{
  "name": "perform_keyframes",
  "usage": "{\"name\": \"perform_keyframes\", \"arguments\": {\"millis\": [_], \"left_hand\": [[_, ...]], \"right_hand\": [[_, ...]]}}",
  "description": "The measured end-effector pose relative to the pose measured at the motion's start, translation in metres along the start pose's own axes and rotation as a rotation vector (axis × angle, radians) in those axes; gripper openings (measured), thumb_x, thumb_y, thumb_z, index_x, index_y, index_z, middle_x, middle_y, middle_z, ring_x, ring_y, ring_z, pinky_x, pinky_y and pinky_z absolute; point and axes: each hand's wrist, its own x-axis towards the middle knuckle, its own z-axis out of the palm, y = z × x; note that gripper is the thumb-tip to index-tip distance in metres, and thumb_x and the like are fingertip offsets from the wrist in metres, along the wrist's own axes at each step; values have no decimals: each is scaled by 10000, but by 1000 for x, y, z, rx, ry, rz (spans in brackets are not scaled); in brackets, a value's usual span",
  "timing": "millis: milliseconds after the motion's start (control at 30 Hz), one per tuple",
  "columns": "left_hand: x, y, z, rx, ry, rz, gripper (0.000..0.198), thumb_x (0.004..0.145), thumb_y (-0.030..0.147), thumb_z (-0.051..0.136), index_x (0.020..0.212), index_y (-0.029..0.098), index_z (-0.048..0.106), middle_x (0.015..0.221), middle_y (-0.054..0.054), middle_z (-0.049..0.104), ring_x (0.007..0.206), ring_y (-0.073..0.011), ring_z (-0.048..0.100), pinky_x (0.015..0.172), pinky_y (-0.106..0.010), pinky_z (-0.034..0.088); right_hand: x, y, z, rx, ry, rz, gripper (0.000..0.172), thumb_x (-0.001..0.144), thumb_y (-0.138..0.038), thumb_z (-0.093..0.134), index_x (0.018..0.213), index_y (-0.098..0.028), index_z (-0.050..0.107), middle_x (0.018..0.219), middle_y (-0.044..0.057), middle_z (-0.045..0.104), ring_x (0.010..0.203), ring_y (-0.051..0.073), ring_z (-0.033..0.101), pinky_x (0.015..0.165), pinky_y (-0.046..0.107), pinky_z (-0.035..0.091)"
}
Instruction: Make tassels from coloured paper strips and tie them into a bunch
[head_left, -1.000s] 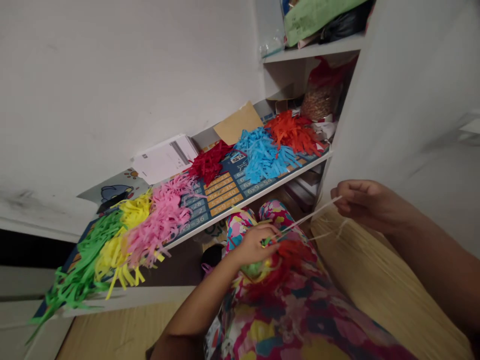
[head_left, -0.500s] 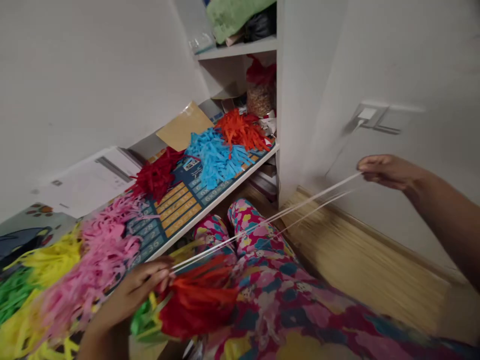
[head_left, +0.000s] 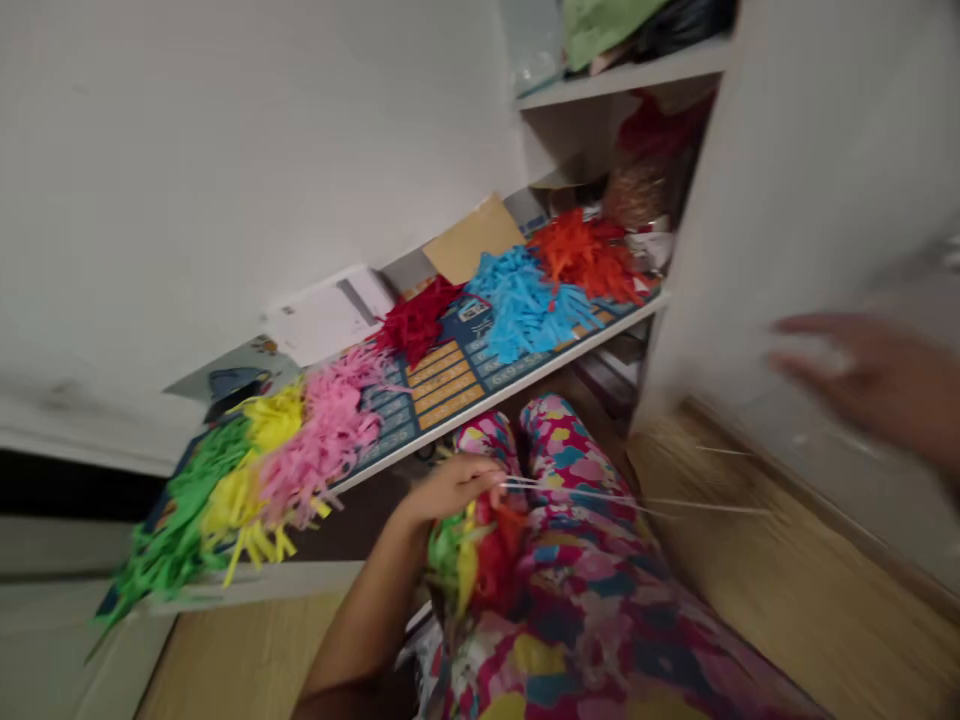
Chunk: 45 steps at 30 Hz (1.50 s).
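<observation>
My left hand (head_left: 459, 487) is closed on white string (head_left: 577, 490) at its top, beside a bundle of red, yellow and green fringed strips (head_left: 495, 555) hanging over my lap. From that hand the string trails rightward over my patterned clothing. At the right, my right hand (head_left: 847, 375) is blurred, with thumb and fingers apart and nothing between them. On the shelf board lie fringed piles: green (head_left: 191, 500), yellow (head_left: 274, 420), pink (head_left: 330, 430), dark red (head_left: 420, 318), blue (head_left: 525, 305) and orange (head_left: 585, 255).
The long shelf board (head_left: 450, 415) bears a number chart, white papers (head_left: 322, 318) and a brown envelope (head_left: 474, 240). A shelf unit (head_left: 630, 75) with bags stands at the upper right. White walls rise behind and to the right, above a wooden floor (head_left: 750, 540).
My right hand has let go of the string and opened. The string, earlier stretched between both hands, now trails loose to the right. The view has shifted left.
</observation>
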Motion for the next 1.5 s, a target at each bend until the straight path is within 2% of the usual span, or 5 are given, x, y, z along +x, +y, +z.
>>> {"name": "perform_keyframes", "arguments": {"millis": [167,367,567,1100,1500], "left_hand": [[11,-8,8,-128,47,19,594,931,639,451,716,121,645,670,-57,682,563,-104,561,583,-209,425],[-31,-36,12,-344,228,33,551,681,597,790,941,151,599,758,-4,669,634,-115,593,626,-220,443],[-46,-47,22,-212,321,167,813,565,489,903,1251,185,590,1155,-104,679,1080,-252,621,978,-338,449],[-40,-50,27,-255,399,213,367,801,462,741,979,140,734,920,-72,719,838,-168,634,801,-252,479],[-46,-58,25,-91,490,288,414,955,476,527,974,116,733,897,-118,707,834,-176,617,790,-273,463]], "right_hand": [[-65,-156,116,503,-988,-536,539,805,-317,692,1320,-185,599,1184,100,697,976,226,664,822,324,493],[-71,-206,149,631,-1259,-577,386,911,-414,496,669,-168,668,581,3,571,568,128,491,539,248,324],[-70,-216,154,892,-1329,-330,513,908,-629,487,703,-171,595,575,-35,462,515,93,360,499,227,275],[-75,-212,147,838,-1119,-120,526,796,-689,595,664,-180,617,473,-44,405,437,85,297,428,230,225],[-62,-220,145,382,-1004,-621,287,884,-395,556,781,-229,766,741,23,734,684,185,644,589,258,427]]}}
